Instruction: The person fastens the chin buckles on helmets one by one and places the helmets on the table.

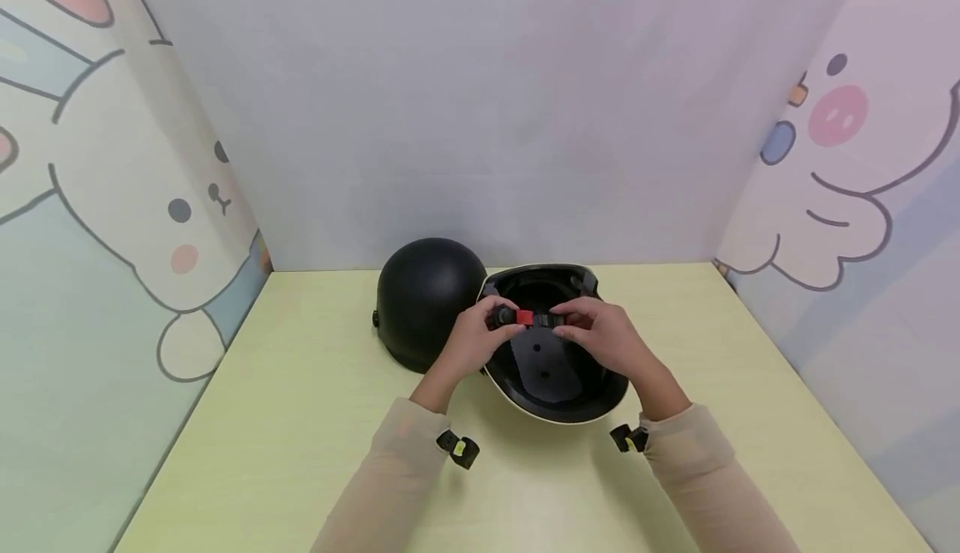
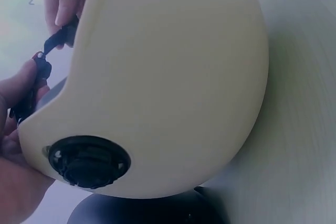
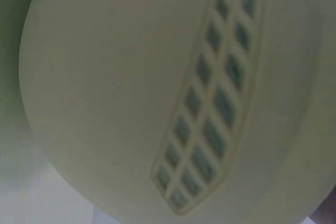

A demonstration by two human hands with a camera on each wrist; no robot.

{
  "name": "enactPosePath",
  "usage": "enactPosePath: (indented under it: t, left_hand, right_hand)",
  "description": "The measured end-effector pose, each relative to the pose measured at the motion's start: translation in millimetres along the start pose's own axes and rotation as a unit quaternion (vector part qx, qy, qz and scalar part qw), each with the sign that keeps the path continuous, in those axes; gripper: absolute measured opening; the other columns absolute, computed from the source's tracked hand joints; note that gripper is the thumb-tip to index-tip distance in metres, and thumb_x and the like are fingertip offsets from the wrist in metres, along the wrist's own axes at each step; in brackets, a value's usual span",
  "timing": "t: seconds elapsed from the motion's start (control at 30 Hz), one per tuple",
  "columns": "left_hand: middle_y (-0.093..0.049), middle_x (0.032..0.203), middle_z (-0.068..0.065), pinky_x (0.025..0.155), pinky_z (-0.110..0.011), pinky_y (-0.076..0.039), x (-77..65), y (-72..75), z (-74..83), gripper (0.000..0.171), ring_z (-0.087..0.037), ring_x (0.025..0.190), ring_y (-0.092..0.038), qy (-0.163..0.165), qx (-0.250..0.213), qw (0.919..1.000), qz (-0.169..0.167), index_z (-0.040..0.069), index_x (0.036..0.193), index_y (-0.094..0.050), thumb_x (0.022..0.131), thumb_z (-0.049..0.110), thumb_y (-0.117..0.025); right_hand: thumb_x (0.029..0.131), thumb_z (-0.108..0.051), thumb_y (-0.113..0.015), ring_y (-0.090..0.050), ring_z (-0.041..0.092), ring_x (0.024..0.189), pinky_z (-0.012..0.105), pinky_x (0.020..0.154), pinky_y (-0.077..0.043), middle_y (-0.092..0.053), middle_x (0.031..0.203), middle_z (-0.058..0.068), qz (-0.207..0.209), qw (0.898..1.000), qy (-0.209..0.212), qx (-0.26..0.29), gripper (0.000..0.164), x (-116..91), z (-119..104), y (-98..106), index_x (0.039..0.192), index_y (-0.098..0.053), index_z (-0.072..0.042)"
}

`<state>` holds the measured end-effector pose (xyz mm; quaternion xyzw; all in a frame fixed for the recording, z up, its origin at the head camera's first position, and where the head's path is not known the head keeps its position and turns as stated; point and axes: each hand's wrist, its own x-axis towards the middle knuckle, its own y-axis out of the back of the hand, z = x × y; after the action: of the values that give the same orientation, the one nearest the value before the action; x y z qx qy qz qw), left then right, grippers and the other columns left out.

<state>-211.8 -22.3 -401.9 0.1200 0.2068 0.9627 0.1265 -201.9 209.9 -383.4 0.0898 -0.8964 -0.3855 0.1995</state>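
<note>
A cream helmet (image 1: pixel 551 421) lies upturned on the table, its black inside facing up. Over its opening, a black chin strap buckle with a red part (image 1: pixel 524 318) runs between both hands. My left hand (image 1: pixel 474 338) pinches the buckle's left end between thumb and fingers. At the other end, my right hand (image 1: pixel 606 340) pinches the black strap piece (image 1: pixel 550 320). The left wrist view shows the cream shell (image 2: pixel 173 77) with a black round dial (image 2: pixel 89 162) on its side. A vent grille (image 3: pixel 210 98) fills the middle of the right wrist view, where the shell hides the buckle.
A black helmet (image 1: pixel 427 303) stands dome up, close against the cream helmet's left side. Both sit on a pale yellow table (image 1: pixel 285 453). Behind is a plain grey wall (image 1: pixel 480 103), with cartoon panels (image 1: pixel 112 269) on either side.
</note>
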Motion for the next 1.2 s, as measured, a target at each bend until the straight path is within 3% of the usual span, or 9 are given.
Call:
enactPosePath:
  t: [0.47,0.87,1.0,1.2]
  left_hand:
    - [-0.066,0.105,-0.004,0.073,-0.032,-0.051,-2.5,-1.5,0.3,0.027,-0.018,0.084,-0.058,-0.011,-0.007,0.9998,-0.015,0.009,0.109,-0.065,0.088,0.022,-0.076]
    - [-0.065,0.105,-0.005,0.072,-0.029,-0.053,-5.5,-7.8,-0.8,0.024,-0.017,0.086,-0.061,-0.023,0.001,0.9995,-0.020,0.008,0.106,-0.065,0.087,0.017,-0.076]
    - [-0.066,0.104,-0.004,0.073,-0.031,-0.052,-5.8,-9.5,-1.2,0.025,-0.017,0.087,-0.061,-0.016,0.003,0.9999,-0.002,0.010,0.106,-0.065,0.086,0.020,-0.077]
    - [-0.066,0.101,-0.002,0.071,-0.032,-0.051,-6.8,-10.7,-2.4,0.024,-0.016,0.085,-0.060,-0.017,0.050,0.9986,0.008,0.013,0.105,-0.064,0.088,0.025,-0.076]
  right_hand:
    - [0.085,-0.006,-0.075,-0.065,0.021,0.089,0.038,0.077,-0.054,-0.064,0.105,0.008,-0.040,0.999,0.009,0.017,0.032,0.8,-2.9,-8.1,0.116,-0.070,-0.004]
    - [0.085,-0.005,-0.075,-0.066,0.022,0.088,0.040,0.075,-0.054,-0.066,0.103,0.007,-0.031,0.999,0.007,0.037,0.027,2.9,-6.1,-14.0,0.111,-0.072,-0.007]
    - [0.085,-0.005,-0.075,-0.066,0.023,0.090,0.039,0.075,-0.054,-0.065,0.106,0.008,-0.027,0.999,0.001,0.040,0.028,4.0,-9.5,-15.2,0.113,-0.072,-0.007]
    - [0.086,-0.003,-0.073,-0.067,0.025,0.093,0.039,0.077,-0.054,-0.065,0.109,0.011,-0.029,0.999,-0.009,0.031,0.030,2.4,-5.8,-11.9,0.116,-0.070,-0.004]
